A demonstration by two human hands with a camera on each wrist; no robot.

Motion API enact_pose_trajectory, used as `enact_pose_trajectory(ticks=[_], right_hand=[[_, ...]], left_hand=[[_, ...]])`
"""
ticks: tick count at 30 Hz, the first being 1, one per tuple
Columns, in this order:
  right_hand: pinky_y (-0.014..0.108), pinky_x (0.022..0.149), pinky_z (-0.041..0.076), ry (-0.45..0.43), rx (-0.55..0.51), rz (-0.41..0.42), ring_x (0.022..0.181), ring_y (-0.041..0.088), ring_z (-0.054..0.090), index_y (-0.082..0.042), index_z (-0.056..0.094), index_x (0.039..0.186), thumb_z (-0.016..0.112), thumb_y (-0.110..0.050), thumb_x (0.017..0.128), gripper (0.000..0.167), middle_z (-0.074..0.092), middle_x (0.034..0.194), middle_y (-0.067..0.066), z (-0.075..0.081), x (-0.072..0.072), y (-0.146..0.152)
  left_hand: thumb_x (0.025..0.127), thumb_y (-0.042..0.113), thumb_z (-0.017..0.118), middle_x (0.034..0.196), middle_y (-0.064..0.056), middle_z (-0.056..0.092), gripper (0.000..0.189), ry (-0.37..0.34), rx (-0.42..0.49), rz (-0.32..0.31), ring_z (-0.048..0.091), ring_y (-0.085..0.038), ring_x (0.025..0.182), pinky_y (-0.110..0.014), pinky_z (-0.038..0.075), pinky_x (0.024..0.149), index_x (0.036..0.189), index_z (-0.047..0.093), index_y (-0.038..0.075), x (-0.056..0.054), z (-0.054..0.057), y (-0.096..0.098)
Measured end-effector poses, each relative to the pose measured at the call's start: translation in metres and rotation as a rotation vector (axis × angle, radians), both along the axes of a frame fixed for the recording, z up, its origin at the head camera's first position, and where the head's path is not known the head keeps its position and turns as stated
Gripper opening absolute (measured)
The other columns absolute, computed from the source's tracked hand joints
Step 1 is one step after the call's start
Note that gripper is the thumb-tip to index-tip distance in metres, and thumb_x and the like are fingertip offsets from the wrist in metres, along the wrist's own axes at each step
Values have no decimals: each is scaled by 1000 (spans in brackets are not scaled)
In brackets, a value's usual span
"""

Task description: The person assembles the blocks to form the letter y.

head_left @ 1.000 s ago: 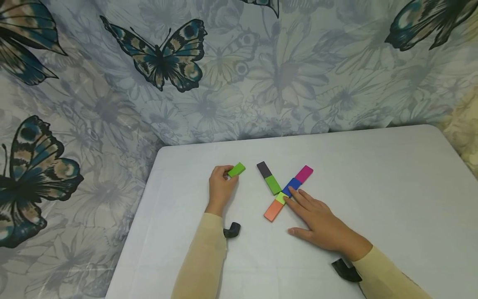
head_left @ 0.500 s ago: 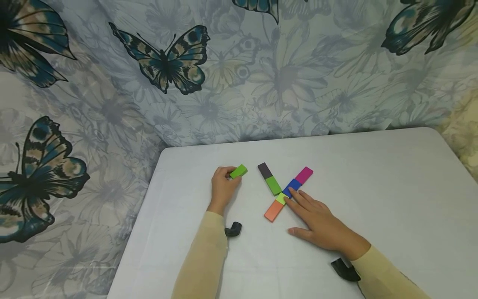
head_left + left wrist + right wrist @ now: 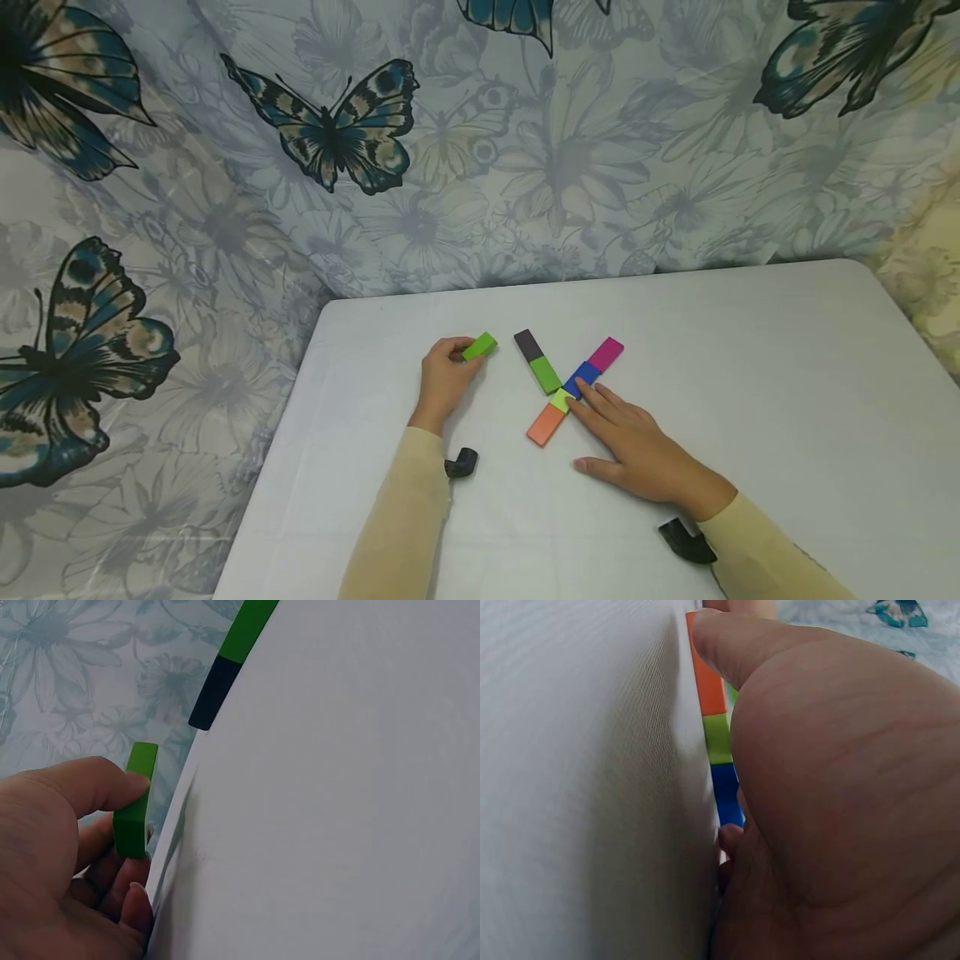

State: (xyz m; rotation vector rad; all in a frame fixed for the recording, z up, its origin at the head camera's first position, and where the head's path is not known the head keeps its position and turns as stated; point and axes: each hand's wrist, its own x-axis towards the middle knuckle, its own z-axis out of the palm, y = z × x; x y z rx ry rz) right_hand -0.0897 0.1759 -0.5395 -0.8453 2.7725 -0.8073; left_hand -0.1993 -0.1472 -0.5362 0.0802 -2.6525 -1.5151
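My left hand (image 3: pixel 441 379) pinches a bright green block (image 3: pixel 480 346) between thumb and fingers at the left of the arrangement. In the left wrist view the thumb presses one face of that green block (image 3: pixel 135 802). My right hand (image 3: pixel 637 446) lies with fingers extended, fingertips on the blue block (image 3: pixel 581 377) and at the edge of the yellow-green block (image 3: pixel 561 400). A magenta block (image 3: pixel 606 354) continues the line past the blue one, and an orange block (image 3: pixel 545 425) lies at its near end. A second green block (image 3: pixel 545 375) and a dark grey block (image 3: pixel 528 343) form a slanting branch.
The blocks lie on a white table (image 3: pixel 750 375). Its far edge meets a hanging cloth (image 3: pixel 450 225) printed with flowers and butterflies. Black wrist mounts (image 3: pixel 461 463) show beside both sleeves.
The left hand has shifted very slightly with the green block still pinched. The right hand stays on the blocks. The head view has tilted a little, moving the whole scene slightly.
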Motion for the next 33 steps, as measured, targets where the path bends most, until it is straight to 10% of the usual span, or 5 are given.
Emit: enact_pose_trajectory(ticks=[15,33], right_hand=[[70,119,27,30,-4,-2,162,41,17,-13,38,171,78,-51,100,90,21,179,13,0,1,0],[68,121,24,-4,23,-7,164,39,13,-17,34,173,75,-55,100,91,16,181,10,-4,-1,1]], left_hand=[[93,11,88,115,1,69,31,24,-9,-60,63,-23,108,-38,54,92,122,78,10,11,12,-10],[91,5,86,110,2,69,31,60,-11,-134,65,-22,102,-37,54,88,121,79,10,48,25,-5]])
